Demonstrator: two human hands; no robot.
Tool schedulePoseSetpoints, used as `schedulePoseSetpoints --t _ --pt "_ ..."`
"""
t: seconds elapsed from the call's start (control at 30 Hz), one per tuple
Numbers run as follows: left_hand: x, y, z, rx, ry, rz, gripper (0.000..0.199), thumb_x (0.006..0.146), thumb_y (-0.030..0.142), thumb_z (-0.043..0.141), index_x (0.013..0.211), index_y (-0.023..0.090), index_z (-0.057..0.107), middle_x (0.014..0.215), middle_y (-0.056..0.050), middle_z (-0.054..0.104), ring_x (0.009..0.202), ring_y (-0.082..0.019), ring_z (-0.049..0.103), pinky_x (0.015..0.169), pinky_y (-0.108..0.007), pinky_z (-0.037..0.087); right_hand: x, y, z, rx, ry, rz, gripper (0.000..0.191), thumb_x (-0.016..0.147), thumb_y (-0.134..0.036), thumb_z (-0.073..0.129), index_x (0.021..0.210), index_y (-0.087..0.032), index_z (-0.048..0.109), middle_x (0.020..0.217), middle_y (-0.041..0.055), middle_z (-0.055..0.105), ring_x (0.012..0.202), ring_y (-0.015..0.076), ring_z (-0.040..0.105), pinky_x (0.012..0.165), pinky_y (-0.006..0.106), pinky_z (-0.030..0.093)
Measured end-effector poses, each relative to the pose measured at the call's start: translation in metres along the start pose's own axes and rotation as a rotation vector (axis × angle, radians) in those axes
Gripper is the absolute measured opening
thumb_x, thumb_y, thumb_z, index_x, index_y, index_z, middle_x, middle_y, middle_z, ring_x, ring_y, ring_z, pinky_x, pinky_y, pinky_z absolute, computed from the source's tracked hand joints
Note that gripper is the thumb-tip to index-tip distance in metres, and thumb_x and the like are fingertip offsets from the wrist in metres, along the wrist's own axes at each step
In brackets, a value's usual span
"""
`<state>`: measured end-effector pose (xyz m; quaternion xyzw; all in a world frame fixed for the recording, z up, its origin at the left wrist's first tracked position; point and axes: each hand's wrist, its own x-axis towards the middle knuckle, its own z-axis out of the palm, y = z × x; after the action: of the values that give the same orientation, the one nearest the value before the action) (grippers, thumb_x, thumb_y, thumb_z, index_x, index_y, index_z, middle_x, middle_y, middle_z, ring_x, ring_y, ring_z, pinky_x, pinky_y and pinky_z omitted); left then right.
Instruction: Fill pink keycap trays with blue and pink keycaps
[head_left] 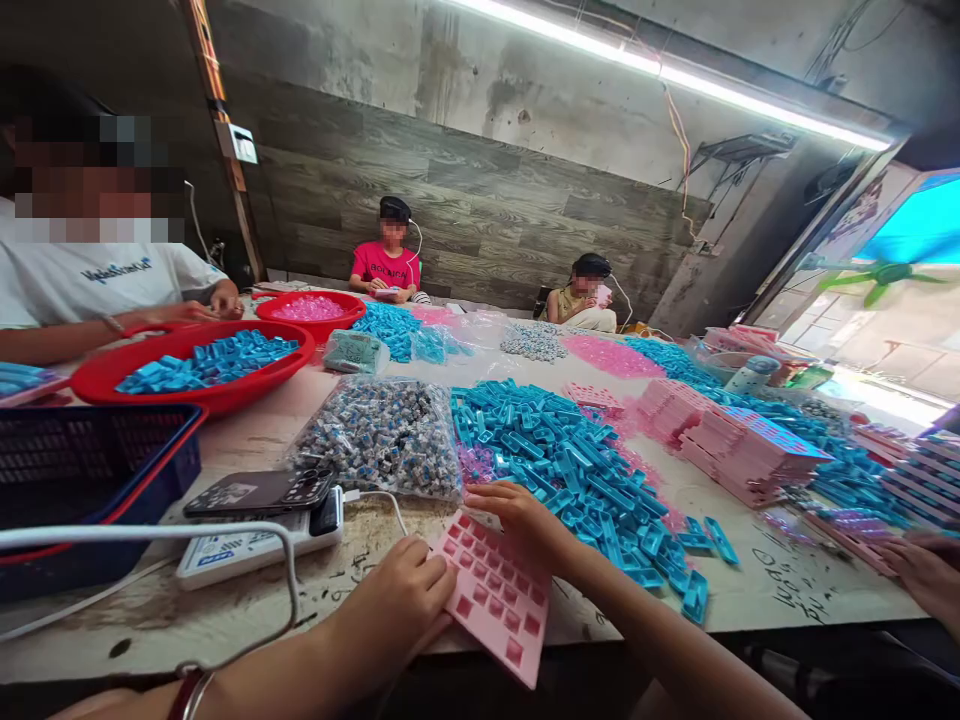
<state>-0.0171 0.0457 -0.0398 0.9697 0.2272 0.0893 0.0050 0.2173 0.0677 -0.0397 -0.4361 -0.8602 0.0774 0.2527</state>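
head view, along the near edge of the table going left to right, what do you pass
dark blue basket → phone on a white power strip → left hand → pink grid tray → right hand → loose blue pieces

A small assembly workshop is shown, of an informal, hand-labour kind. A long worktable [787, 590] is covered with heaps of blue plastic parts [570, 460], stacks of pink trays [750, 445] and clear bags of small components [379, 435]. At the left of the frame, red basins [225, 385] are filled with sorted pieces. Several seated workers are seen around the table. Bare concrete walls and a strip light [675, 75] are seen across the top.
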Motion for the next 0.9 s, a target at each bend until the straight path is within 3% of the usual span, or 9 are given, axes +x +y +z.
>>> schedulePoseSetpoints --t 0.1,0.27,0.47,0.57,0.63,0.77,0.9 --pt "0.000 -0.002 -0.002 -0.029 -0.010 0.035 0.011 0.087 0.026 0.052 0.087 0.017 0.056 0.085 -0.004 0.061 0.079 -0.020 0.053 0.071 -0.032 0.042 0.003 0.007 -0.001 0.000 -0.059 -0.052 0.029 0.082 -0.006 0.053 0.101 -0.024 0.068 0.113 0.0042 0.065 0.105 0.0182 0.059 0.090 0.033 0.047" --pt "-0.003 0.000 -0.001 0.027 0.063 0.052 0.018 0.081 0.033 0.060 0.080 0.016 0.057 0.077 -0.003 0.062 0.073 -0.021 0.055 0.074 -0.037 0.042 0.002 0.011 -0.008 -0.066 -0.073 -0.020 0.021 0.084 -0.009 0.054 0.095 -0.019 0.068 0.093 0.0053 0.070 0.088 0.0193 0.061 0.080 0.034 0.049" --pt "0.001 -0.003 -0.018 0.002 0.237 -0.012 0.025 0.083 0.032 0.058 0.103 0.016 0.057 0.086 -0.005 0.063 0.081 -0.023 0.057 0.073 -0.038 0.046 -0.002 0.003 -0.018 0.058 0.061 0.088 0.031 0.086 -0.005 0.043 0.100 -0.020 0.065 0.099 0.0077 0.064 0.090 0.0174 0.060 0.079 0.033 0.049" --pt "0.010 -0.028 -0.032 -0.026 0.330 -0.121 0.017 0.089 0.017 0.045 0.100 0.016 0.058 0.093 -0.007 0.063 0.089 -0.021 0.057 0.080 -0.035 0.046 -0.008 -0.012 -0.023 0.191 0.069 0.136 0.030 0.084 -0.004 0.041 0.093 -0.019 0.066 0.091 0.0062 0.061 0.082 0.0146 0.060 0.070 0.027 0.049" --pt "0.017 -0.055 -0.037 -0.023 0.344 -0.249 0.022 0.088 0.009 0.041 0.101 0.015 0.058 0.099 -0.008 0.063 0.096 -0.021 0.056 0.085 -0.034 0.045 -0.011 -0.025 -0.024 0.246 0.034 0.178 0.027 0.081 -0.004 0.045 0.091 -0.018 0.065 0.088 0.0052 0.061 0.075 0.0133 0.059 0.063 0.024 0.048" --pt "0.031 -0.105 -0.036 0.008 0.223 -0.325 0.033 0.086 0.003 0.042 0.115 0.014 0.053 0.105 -0.010 0.063 0.098 -0.020 0.058 0.086 -0.032 0.045 -0.018 -0.046 -0.017 0.235 -0.034 0.202 0.032 0.075 -0.003 0.052 0.100 -0.020 0.063 0.095 0.0056 0.060 0.074 0.0129 0.058 0.065 0.024 0.048" --pt "0.039 -0.123 -0.033 0.045 0.113 -0.384 0.022 0.082 0.007 0.051 0.101 0.013 0.061 0.092 -0.010 0.065 0.092 -0.024 0.059 0.081 -0.034 0.046 -0.021 -0.047 -0.007 0.142 -0.046 0.171 0.038 0.075 -0.001 0.050 0.105 -0.020 0.061 0.099 0.0069 0.061 0.081 0.0157 0.059 0.070 0.027 0.049"
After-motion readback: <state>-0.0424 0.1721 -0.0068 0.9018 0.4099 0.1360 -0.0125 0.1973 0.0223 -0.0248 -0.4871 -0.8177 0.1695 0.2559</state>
